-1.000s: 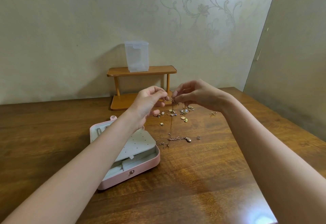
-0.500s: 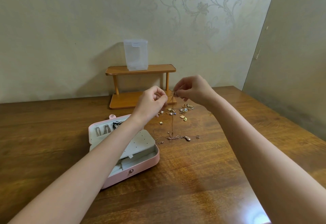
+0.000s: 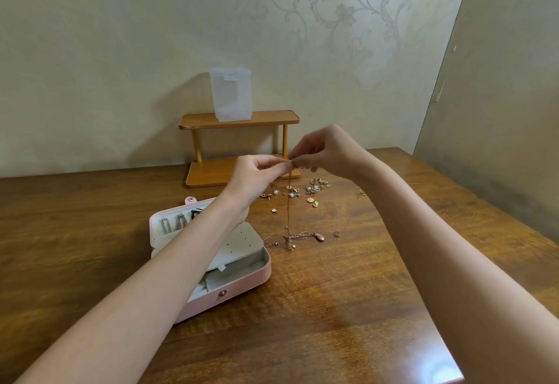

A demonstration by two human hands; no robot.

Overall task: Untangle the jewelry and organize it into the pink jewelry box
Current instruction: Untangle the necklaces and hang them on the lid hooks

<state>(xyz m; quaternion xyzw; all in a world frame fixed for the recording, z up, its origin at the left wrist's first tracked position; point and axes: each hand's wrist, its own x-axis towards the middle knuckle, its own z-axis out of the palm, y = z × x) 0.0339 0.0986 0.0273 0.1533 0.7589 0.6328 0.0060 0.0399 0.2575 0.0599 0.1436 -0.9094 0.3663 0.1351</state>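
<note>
Here, just above the middle of the frame, my left hand (image 3: 257, 176) and my right hand (image 3: 325, 153) meet fingertip to fingertip, and both pinch the top of a thin rose-gold chain (image 3: 289, 202). My left thumb and forefinger close on it from the left side, my right thumb and forefinger from the right, the other fingers loosely curled behind. The chain hangs straight down from that pinch to the wooden table (image 3: 348, 308), where its lower end lies in a small tangle (image 3: 287, 237) with a drop-shaped pendant (image 3: 319, 237) at its right edge (how many strands are knotted there I cannot tell). The tangle rests just right of the pink jewelry box (image 3: 242, 288), which sits open at centre left of the frame, partly under my left forearm. In its raised lid, towards the left, a few silvery dangling earrings (image 3: 174, 223) hang in a row; a pale perforated panel (image 3: 242, 244) lies over the tray. Behind the chain, right of centre, a scatter of small earrings and charms (image 3: 302, 193) is spread on the table, with one small ring-like piece (image 3: 336, 234) lying apart to the right of the pendant. At the upper centre, against the wall, stands a little two-tier wooden shelf (image 3: 239, 119) with a clear plastic container (image 3: 231, 93) on its top board.
</note>
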